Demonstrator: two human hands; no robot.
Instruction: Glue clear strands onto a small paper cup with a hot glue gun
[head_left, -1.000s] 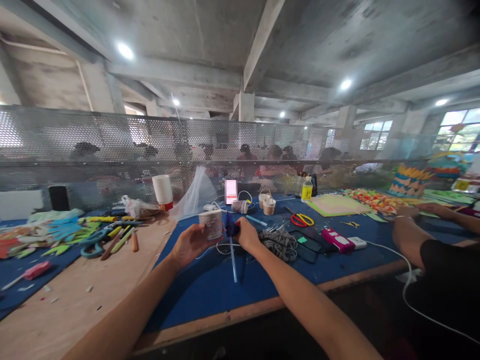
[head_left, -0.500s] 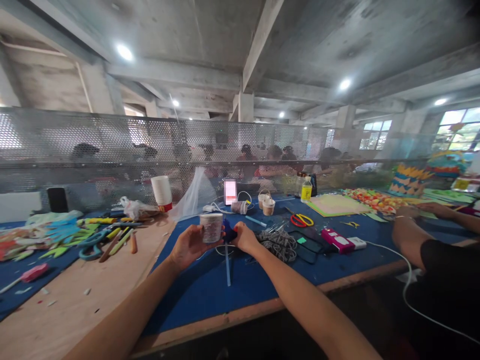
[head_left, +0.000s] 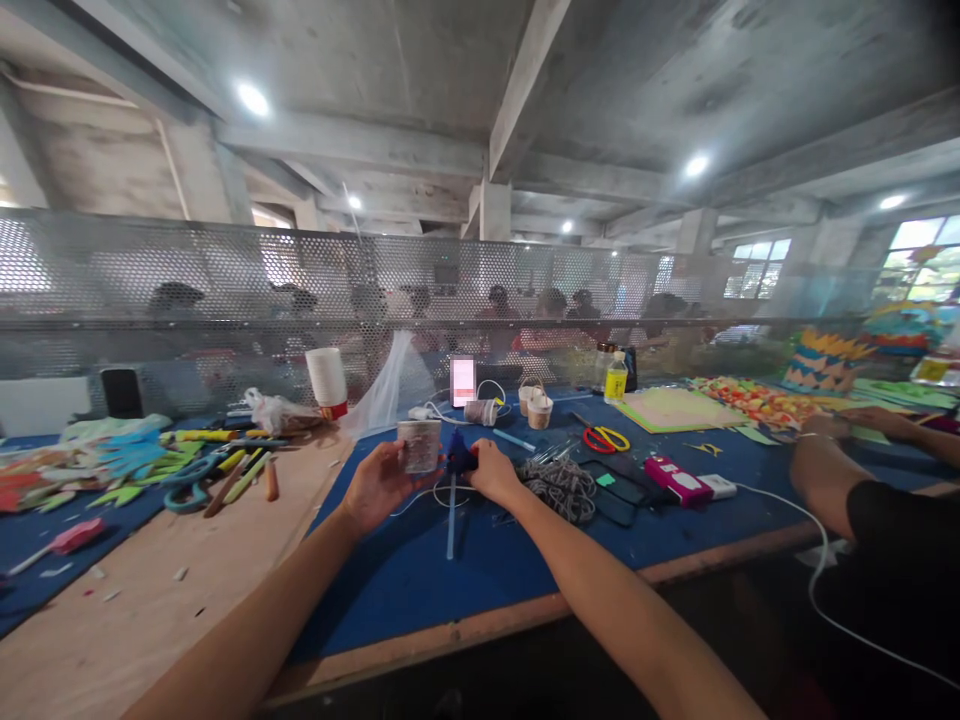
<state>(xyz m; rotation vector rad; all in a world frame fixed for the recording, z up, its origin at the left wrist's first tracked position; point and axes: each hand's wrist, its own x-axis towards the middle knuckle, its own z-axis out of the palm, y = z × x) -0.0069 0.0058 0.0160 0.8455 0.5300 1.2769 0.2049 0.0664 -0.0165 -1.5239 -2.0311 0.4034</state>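
My left hand is closed around a small pale cup whose side looks wound with greyish cord. It is held above the blue table mat, its rim almost level. Just right of the cup, my right hand grips a dark blue hot glue gun, partly hidden by the fingers. A long translucent glue stick projects from the gun toward me. The gun's tip is near the cup's right side; whether they touch, I cannot tell. A bundle of grey cord lies right of my right hand.
Red-and-yellow scissors, a magenta box and a yellow-labelled bottle stand or lie to the right. Small cups and a phone are behind. Scissors and tools lie left. A co-worker's arm reaches in at right.
The cup has turned so its opening, visible before, now shows nearly edge-on. The glue stick's near end has swung slightly left and away from me. Both hands keep their hold.
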